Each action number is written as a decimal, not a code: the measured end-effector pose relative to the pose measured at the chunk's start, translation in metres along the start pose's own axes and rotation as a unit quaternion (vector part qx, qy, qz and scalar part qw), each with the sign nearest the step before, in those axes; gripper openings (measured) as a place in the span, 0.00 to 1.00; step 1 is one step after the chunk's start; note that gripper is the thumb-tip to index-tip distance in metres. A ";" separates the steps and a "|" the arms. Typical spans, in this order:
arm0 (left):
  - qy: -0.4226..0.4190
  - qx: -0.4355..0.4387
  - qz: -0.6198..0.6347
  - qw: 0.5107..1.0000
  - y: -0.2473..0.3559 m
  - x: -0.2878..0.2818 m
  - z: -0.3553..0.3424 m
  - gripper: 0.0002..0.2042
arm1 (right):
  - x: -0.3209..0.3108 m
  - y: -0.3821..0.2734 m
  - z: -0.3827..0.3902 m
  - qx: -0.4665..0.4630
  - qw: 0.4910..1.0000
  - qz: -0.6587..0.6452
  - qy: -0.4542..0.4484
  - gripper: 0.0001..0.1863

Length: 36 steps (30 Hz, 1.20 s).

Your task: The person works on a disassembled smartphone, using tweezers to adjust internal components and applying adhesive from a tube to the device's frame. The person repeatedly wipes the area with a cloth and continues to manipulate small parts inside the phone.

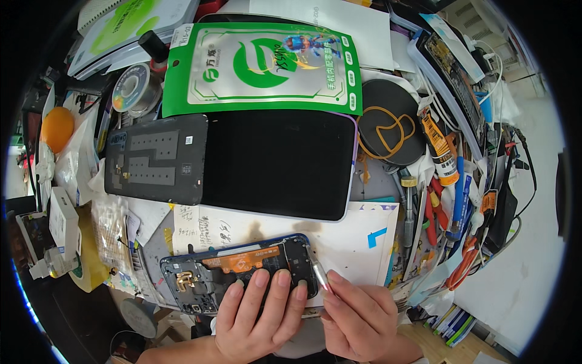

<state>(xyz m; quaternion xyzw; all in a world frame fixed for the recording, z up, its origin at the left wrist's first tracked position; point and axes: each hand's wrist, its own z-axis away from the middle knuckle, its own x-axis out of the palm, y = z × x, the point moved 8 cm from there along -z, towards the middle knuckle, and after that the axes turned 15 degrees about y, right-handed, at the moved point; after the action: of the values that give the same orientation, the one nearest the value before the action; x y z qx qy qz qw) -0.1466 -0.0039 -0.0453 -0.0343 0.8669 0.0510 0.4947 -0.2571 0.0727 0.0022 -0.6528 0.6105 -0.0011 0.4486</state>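
An opened smartphone (242, 261) with a dark blue frame lies at the near edge of the bench. Its circuit board, an orange flat battery area and a gold-coloured flex cable show. My left hand (264, 312) rests its fingers over the phone's lower side and steadies it; the thumb is hidden. Between the thumb and fingers of my right hand (361, 318) is a slim silvery tool (320, 272) with a reddish part; its exact kind is unclear. The tool's tip meets the right end of the phone frame.
Behind lie a detached back cover (154, 159), a black-screened phone (276, 164) and a green-and-white packet (267, 70). Solder wire (134, 90) and cotton swabs (111, 233) sit left. Rubber bands (388, 133), a glue tube (439, 148) and pliers (433, 209) crowd the right.
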 end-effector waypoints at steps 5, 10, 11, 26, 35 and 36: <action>-0.013 0.018 0.016 1.000 -0.005 -0.003 0.002 0.31 | 0.001 -0.001 0.003 0.006 0.998 0.048 -0.050 0.16; -0.016 0.059 0.031 0.998 -0.011 -0.007 0.001 0.30 | -0.001 -0.001 0.002 0.007 0.999 0.028 -0.035 0.16; -0.016 0.065 0.031 0.997 -0.012 -0.008 0.000 0.30 | -0.001 -0.001 0.001 0.006 0.999 0.024 -0.032 0.16; -0.037 0.061 0.030 0.997 -0.012 -0.007 -0.002 0.32 | -0.004 0.021 -0.003 0.110 0.991 -0.075 -0.009 0.17; -0.033 0.048 0.095 0.994 -0.032 -0.019 -0.008 0.19 | -0.031 0.027 -0.009 0.172 0.977 -0.123 -0.021 0.16; -0.042 0.059 0.104 0.992 -0.035 -0.019 -0.008 0.18 | -0.033 0.026 -0.009 0.161 0.980 -0.116 -0.021 0.16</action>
<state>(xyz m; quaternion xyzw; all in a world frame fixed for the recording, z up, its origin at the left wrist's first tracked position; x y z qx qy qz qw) -0.1394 -0.0394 -0.0266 0.0880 0.8458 0.0521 0.5236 -0.2910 0.0975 0.0104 -0.6382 0.5131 -0.1380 0.5572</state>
